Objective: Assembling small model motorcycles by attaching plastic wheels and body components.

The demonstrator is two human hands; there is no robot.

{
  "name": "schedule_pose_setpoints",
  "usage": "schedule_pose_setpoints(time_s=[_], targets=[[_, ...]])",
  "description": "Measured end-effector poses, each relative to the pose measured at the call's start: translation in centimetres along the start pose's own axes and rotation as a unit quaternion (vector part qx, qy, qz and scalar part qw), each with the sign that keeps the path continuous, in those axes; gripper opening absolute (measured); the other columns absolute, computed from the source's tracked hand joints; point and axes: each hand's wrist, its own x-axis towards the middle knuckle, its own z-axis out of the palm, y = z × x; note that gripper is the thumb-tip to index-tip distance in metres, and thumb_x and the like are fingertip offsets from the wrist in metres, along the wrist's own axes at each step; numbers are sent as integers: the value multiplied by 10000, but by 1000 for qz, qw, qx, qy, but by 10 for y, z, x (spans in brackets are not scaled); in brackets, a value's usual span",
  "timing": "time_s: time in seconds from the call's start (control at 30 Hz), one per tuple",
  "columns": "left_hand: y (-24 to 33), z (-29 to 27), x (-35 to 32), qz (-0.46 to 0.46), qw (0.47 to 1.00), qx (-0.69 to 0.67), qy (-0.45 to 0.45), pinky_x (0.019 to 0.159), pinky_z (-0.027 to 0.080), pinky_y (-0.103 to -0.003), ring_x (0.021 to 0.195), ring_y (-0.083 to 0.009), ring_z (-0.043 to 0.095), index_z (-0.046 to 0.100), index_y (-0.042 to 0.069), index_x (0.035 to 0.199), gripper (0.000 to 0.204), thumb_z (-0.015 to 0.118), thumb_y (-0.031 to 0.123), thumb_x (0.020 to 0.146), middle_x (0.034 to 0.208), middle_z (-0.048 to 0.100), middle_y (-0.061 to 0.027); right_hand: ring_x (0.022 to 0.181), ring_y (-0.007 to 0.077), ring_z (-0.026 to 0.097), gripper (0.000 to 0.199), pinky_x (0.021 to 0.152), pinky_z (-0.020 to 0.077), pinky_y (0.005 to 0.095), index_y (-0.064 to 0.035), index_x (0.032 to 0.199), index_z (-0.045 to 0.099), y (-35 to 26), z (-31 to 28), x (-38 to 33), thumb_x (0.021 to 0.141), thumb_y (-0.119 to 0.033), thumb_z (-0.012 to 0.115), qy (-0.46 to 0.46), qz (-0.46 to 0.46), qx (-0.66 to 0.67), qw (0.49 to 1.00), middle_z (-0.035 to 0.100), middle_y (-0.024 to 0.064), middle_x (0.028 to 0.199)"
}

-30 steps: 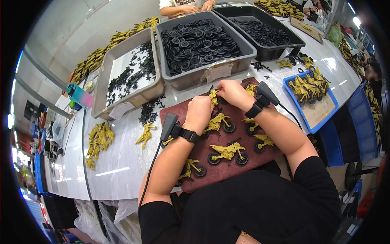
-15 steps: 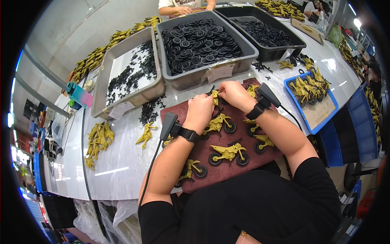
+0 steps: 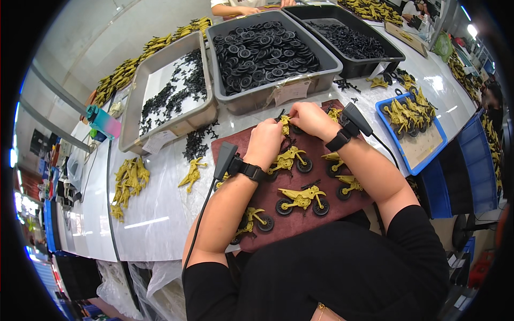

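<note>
White glossy table (image 3: 160, 214) carries a maroon mat (image 3: 300, 224) and grey bins (image 3: 321, 75).

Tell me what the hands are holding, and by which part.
Both the left hand and right hand pinch one yellow toy motorbike between them; the exact part is hidden by fingers.

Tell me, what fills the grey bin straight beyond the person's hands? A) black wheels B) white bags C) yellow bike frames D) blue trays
A: the grey bin beyond the left hand and right hand is heaped with round black wheels.
</note>
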Motion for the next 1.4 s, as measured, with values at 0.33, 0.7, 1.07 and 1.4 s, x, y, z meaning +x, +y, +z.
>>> schedule_pose_setpoints(time_s=[0.33,0.7,1.07,1.4], targets=[[8,10,2,-35,999,5,6,790,506,-436,882,-380,602,607,-30,960,254,715,70,752,924,604,-188,881,373,635,174,794,503,457,-14,916,654,11,6,-1,783,-125,676,23,-92,-57,994,663,193,885],[5,-33,2,-26,994,-90,-61,657,507,-436,743,-389,637,671,-18,936,244,630,126,744,792,630,-242,1033,316,567,346,911,462,383,-66,1089,655,3,-9,-12,811,-257,735,-23,-221,45,974,628,115,1075],[38,-87,-63,54,985,-69,151,777,447,-381,806,-273,627,680,64,1061,325,687,86,737,906,695,-111,985,225,618,381,866,461,369,-98,1045,669,-62,-36,-59,690,-152,795,73,-321,12,944,679,37,989],[78,-114,-104,2,961,-153,230,752,457,-338,808,-241,633,698,6,1006,308,796,74,722,913,701,-107,987,190,651,581,848,517,325,-76,1224,576,-88,-36,-103,699,-60,823,78,-238,385,888,679,65,1042]])
